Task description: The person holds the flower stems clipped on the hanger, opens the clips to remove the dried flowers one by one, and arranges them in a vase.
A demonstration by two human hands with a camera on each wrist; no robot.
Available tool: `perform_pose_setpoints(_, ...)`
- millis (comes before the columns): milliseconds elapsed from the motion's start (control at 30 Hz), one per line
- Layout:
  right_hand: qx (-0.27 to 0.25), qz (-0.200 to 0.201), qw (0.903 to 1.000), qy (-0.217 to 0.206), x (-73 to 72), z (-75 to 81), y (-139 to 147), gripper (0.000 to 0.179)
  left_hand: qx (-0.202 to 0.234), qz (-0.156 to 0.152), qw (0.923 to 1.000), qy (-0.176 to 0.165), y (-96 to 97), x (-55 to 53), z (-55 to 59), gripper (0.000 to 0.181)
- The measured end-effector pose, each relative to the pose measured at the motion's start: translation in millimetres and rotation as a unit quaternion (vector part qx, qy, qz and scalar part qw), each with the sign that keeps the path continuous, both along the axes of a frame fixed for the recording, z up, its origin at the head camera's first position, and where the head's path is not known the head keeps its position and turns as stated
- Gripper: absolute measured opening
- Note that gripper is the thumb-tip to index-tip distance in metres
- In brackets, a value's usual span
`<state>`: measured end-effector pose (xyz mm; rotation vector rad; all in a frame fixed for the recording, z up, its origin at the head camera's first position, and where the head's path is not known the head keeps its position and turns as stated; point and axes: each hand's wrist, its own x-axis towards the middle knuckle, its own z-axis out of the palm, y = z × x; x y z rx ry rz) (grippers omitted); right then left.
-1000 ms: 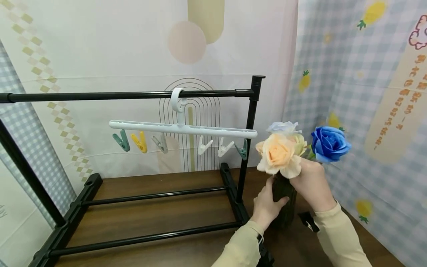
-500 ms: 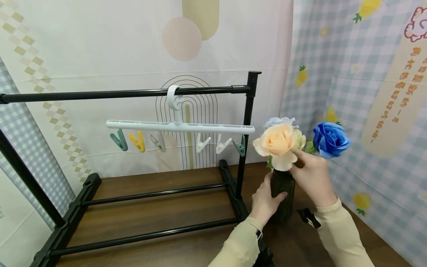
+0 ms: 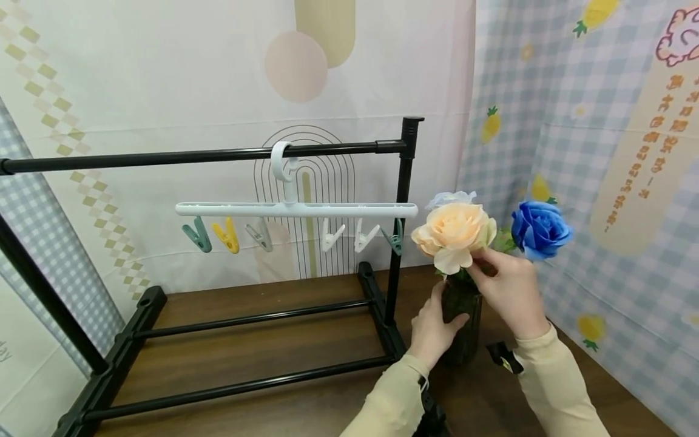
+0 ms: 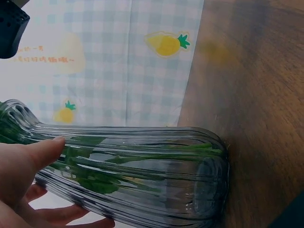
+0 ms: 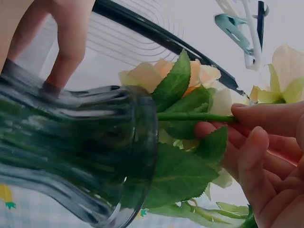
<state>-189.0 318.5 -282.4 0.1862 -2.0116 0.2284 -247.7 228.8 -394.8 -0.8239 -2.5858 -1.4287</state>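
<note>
A ribbed clear glass vase stands on the wooden table with green stems and leaves inside. My left hand grips it, thumb and fingers around its upper part. Just above the rim, my right hand pinches a green flower stem between thumb and finger. A large peach rose leans left over the vase mouth, close to those fingertips. Behind it shows a pale blue flower. To the right, a blue rose stands out beyond my right hand.
Left of the vase is a black rack. From its top bar hangs a white hanger with several coloured clips, its right end near the flowers. A patterned cloth borders the table on the right.
The peach rose has shifted slightly up and left, and my right fingertips, earlier hidden behind it, now show at its lower edge. The hanger, earlier tilted, now hangs level. My left hand stays on the vase.
</note>
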Motion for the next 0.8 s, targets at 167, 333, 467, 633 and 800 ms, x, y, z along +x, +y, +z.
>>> perform_pose_setpoints(167,0.023,-0.015,0.9995,-0.015,0.5,-7.7,1,0.012,0.001,-0.006,1.0,0.003,-0.6,3.2,-0.5,0.066)
perform_pose_setpoints(333,0.005,-0.024,0.9994,-0.026,4.8,-11.9,1,0.018,-0.008,-0.004,0.9999,0.006,1.4,6.0,-1.7,0.066)
perform_pose_setpoints(467,-0.012,-0.022,0.9994,-0.025,6.6,-10.9,-2,0.019,-0.015,0.004,0.9998,0.012,0.2,4.7,-1.2,0.066)
perform_pose_setpoints(633,-0.025,-0.007,0.9996,-0.014,10.9,-7.2,-9,0.018,-0.021,0.013,0.9996,0.015,-5.1,0.2,-1.8,0.068)
perform_pose_setpoints(800,-0.022,0.006,0.9991,-0.037,18.4,-1.8,-15,0.02,-0.026,0.027,0.9992,0.014,-8.5,-4.2,-3.0,0.068)
